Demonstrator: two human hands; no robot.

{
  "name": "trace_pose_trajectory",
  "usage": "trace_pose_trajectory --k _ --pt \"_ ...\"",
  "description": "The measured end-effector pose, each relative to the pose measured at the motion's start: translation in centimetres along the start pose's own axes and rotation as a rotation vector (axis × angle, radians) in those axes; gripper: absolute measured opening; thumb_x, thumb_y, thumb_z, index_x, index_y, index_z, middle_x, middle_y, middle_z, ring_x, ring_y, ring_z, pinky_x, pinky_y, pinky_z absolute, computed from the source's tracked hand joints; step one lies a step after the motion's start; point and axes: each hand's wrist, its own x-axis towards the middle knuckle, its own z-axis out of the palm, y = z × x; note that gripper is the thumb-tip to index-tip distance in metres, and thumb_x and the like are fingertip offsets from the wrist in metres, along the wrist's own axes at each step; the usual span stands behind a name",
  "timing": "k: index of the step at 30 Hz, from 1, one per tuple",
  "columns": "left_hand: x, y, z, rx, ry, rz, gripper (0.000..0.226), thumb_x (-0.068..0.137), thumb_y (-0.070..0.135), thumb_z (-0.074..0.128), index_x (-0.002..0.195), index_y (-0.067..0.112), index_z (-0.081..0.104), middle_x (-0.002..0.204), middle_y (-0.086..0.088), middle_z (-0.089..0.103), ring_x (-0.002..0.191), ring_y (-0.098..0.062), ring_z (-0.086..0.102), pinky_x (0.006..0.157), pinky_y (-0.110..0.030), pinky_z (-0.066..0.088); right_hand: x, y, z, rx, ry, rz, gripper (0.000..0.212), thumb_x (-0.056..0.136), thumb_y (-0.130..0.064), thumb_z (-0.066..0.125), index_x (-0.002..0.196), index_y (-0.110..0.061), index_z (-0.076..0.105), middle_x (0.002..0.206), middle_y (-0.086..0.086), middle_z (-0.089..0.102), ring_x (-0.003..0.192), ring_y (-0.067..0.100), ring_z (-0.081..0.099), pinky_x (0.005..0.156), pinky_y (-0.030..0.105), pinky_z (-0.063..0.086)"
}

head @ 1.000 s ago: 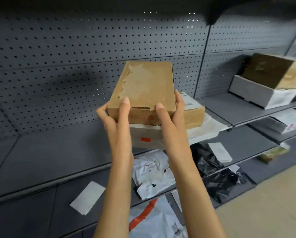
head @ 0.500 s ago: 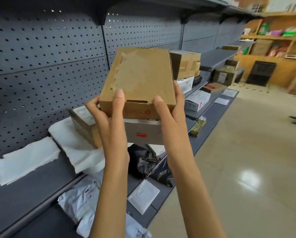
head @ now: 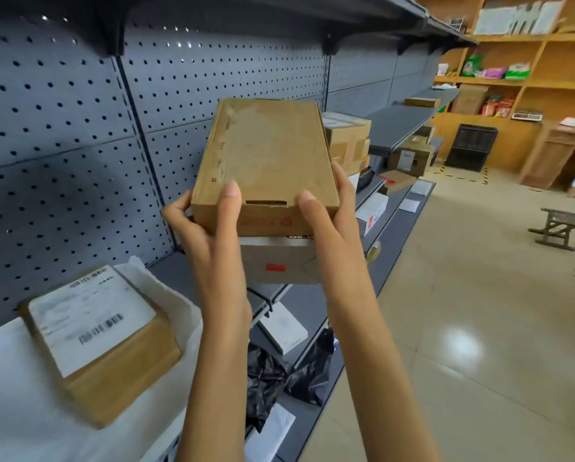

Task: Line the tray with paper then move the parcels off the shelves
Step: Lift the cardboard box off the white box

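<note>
Grey pegboard shelving (head: 79,135), parcels partly cleared.
Left hand (head: 212,241) and right hand (head: 333,235) clasp the brown cardboard box (head: 269,161); beyond it, more parcels wait.

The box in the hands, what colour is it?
Brown cardboard box, with a pale scuffed patch on top; head view shows it.

Stacked boxes (head: 266,168) between both hands (head: 212,241), labelled parcel (head: 99,341) on paper (head: 9,395) lower left, shelf (head: 403,118) behind
</note>
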Motion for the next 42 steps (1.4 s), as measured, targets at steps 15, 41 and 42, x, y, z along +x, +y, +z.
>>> trace_pose_trajectory --k 15,41,42 --pt "7.0 -6.4 5.6 -0.044 0.079 -0.056 0.035 0.096 0.033 0.062 0.123 0.024 0.041 0.116 0.012 0.063 0.104 0.001 0.064 0.084 -0.015 0.053 12.2 5.8 -0.3 -0.028 -0.029 0.053 0.056 0.100 -0.031 0.055 0.151 -0.044 0.035 0.121 -0.007 0.069 0.109 0.002 0.063 0.082 0.013 0.045" --pt "8.7 -18.5 16.1 0.136 0.614 -0.077 0.034 0.096 0.032 0.063 0.121 0.027 0.041 0.112 0.017 0.063 0.080 0.019 0.062 0.075 -0.016 0.044 26.3 17.6 -6.6 0.064 -0.539 0.274 0.048 0.102 -0.032 0.054 0.147 -0.043 0.039 0.123 -0.026 0.062 0.101 -0.019 0.059 0.079 0.008 0.048" --pt "8.5 -19.0 16.3 0.141 0.629 -0.080 0.033 0.096 0.031 0.063 0.121 0.027 0.041 0.113 0.015 0.063 0.080 0.019 0.062 0.074 -0.014 0.044 26.5 18.0 -7.0 0.063 -0.549 0.281 0.047 0.103 -0.032 0.053 0.146 -0.043 0.039 0.114 -0.036 0.059 0.094 -0.024 0.057 0.075 0.005 0.046"
